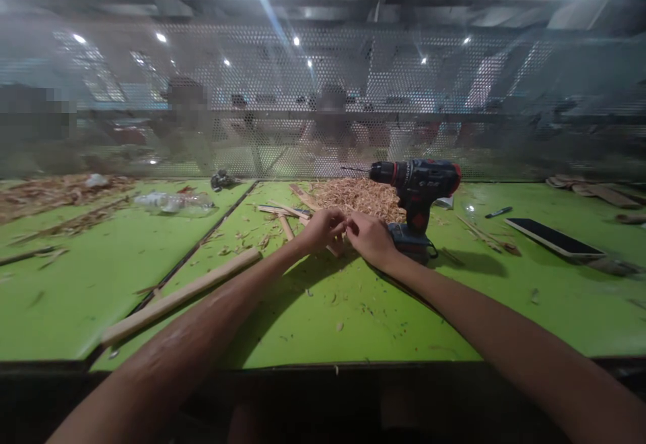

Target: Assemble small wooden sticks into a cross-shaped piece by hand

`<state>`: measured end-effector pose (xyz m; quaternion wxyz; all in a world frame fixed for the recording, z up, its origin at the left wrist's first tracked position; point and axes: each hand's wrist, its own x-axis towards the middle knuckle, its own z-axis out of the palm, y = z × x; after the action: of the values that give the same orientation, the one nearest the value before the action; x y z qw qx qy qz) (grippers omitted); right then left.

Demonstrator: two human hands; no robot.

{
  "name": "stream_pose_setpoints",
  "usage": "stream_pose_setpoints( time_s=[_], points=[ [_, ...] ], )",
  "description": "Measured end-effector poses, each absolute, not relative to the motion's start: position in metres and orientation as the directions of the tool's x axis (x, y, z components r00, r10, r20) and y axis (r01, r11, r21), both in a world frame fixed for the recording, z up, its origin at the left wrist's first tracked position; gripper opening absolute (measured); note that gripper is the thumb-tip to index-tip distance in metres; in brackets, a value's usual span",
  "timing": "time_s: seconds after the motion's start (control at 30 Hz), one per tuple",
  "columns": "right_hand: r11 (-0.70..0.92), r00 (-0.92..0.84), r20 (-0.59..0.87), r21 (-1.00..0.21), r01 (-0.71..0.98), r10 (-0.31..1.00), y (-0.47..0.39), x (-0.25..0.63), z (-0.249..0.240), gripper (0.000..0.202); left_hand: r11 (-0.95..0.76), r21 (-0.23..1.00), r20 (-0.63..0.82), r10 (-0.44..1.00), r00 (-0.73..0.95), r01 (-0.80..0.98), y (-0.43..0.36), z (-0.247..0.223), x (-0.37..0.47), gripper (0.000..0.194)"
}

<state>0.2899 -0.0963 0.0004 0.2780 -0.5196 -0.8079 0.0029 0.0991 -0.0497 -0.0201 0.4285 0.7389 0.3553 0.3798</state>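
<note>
Over the middle of the green table (313,336), my left hand (324,227) and my right hand (370,237) meet at the fingertips. Both have their fingers pinched together; whatever lies between them is too small to make out. A black and red cordless drill (421,185) stands upright just right of my right hand, its bit pointing left. Behind my hands is a pile of wood shavings (358,195). Thin wood strips (286,224) lie by my left hand, and a long pale wooden stick (182,296) rests left of my left forearm.
On the right lie a dark flat tablet-like object (555,237) and a pen (498,212). A clear plastic bottle (174,202) and more shavings (55,195) are on the left. A perforated screen (282,121) runs along the back, with blurred people behind it.
</note>
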Motion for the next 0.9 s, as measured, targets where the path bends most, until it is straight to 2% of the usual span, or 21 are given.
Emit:
stream_pose_setpoints(
  time_s=[0.17,0.4,0.57,0.67,0.8,0.9],
  points=[
    [0.414,-0.255,0.439,-0.319,0.852,0.862,-0.1,0.288,0.005,0.015,-0.377,0.914,0.276,0.85,0.448,0.152,-0.054,-0.012,0.101,0.026],
    [0.394,-0.2,0.455,-0.384,0.835,0.868,-0.1,0.288,0.005,0.012,-0.323,0.936,0.255,0.896,0.363,0.139,-0.054,-0.007,0.096,0.025],
    [0.392,-0.195,0.442,-0.415,0.821,0.876,-0.097,0.288,0.006,0.009,-0.384,0.919,0.341,0.89,0.304,0.094,-0.044,-0.008,0.081,0.021],
    [0.362,-0.184,0.426,-0.389,0.847,0.886,-0.099,0.287,0.009,0.01,-0.416,0.905,0.382,0.886,0.265,0.087,-0.037,-0.01,0.073,0.021],
    [0.327,-0.182,0.409,-0.32,0.889,0.894,-0.098,0.286,0.012,0.013,-0.447,0.871,0.382,0.877,0.292,0.203,-0.03,-0.009,0.065,0.016],
    [0.322,-0.196,0.406,-0.271,0.907,0.893,-0.09,0.292,0.013,0.017,-0.528,0.765,0.377,0.832,0.408,0.369,-0.029,-0.007,0.063,0.013]
  ],
)
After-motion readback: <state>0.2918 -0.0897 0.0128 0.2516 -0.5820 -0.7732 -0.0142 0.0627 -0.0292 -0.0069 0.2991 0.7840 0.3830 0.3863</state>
